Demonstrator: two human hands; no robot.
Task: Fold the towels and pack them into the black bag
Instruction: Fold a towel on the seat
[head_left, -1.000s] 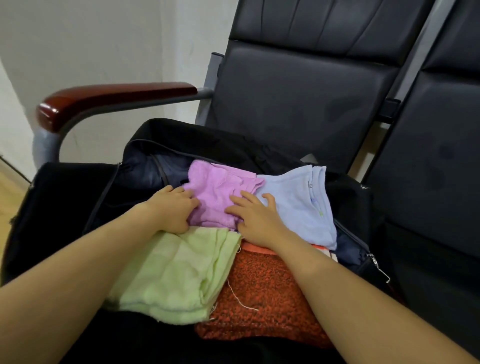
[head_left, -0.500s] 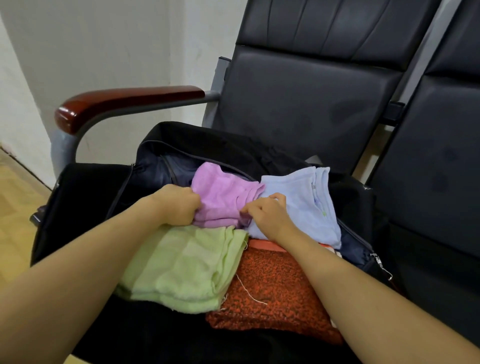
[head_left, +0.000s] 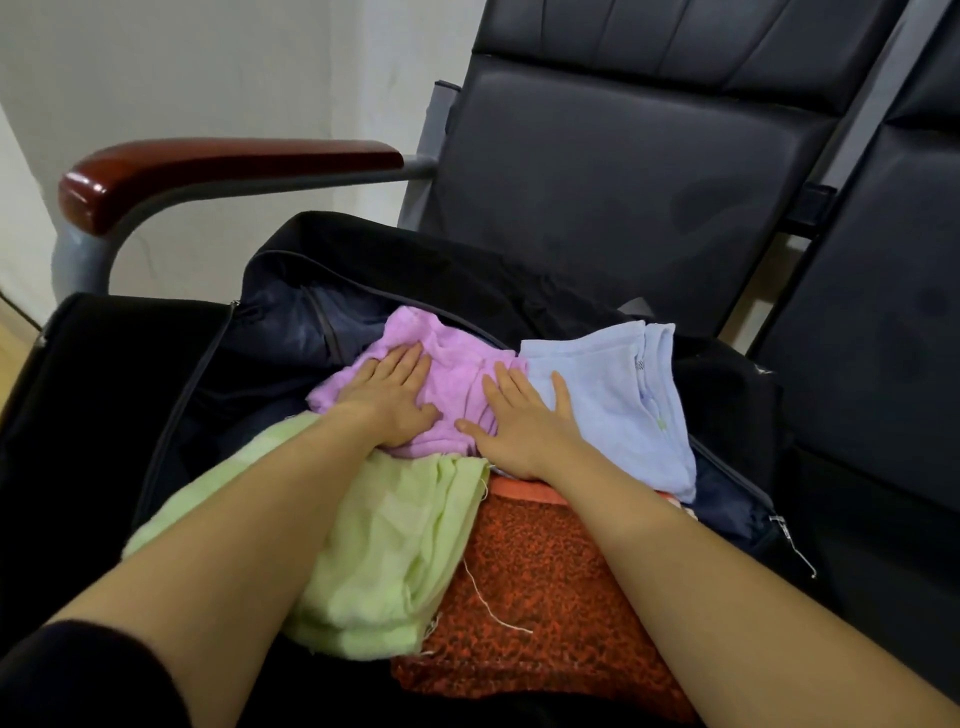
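The black bag lies unzipped on a black chair seat, with folded towels in its mouth. A pink towel sits at the far middle. My left hand lies flat on its left part, fingers spread. My right hand presses flat across the seam between the pink towel and a light blue towel to its right. A light green towel lies nearer me under my left forearm. Beside it is an orange-red towel, partly under my right forearm.
A dark red wooden armrest on a grey metal frame rises left of the bag. Black padded chair backs stand behind and to the right. The bag's zipper pull hangs at the right edge. A white wall lies beyond.
Half a second ago both hands were bunched, gripping the pink towel's near edge. They have opened and now press flat on top of the pink and blue towels.
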